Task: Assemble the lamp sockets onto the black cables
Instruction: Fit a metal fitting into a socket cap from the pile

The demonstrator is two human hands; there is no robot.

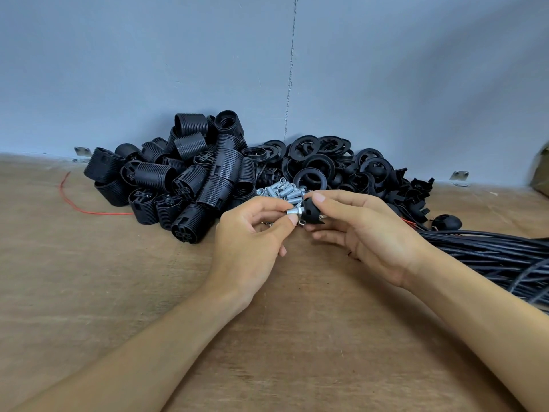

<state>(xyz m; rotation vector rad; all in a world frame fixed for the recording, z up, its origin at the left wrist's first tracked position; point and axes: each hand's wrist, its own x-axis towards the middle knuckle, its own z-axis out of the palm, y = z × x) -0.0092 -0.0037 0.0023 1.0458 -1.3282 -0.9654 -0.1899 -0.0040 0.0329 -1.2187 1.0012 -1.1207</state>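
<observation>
Above the wooden table [118,278] we see the left hand [252,233] pinching a short, silvery threaded tube [292,211] between thumb and forefinger, its end meeting a black dome-shaped socket cap [312,212] gripped by the curled thumb and fingers of the right hand [365,233]. Just behind lie loose threaded tubes [279,192]. We note ribbed black cylindrical socket bodies [184,173] heaped at left against the wall, flat black rings [312,156] at centre, and a bundle of black cables [490,251] stretching off to the right.
</observation>
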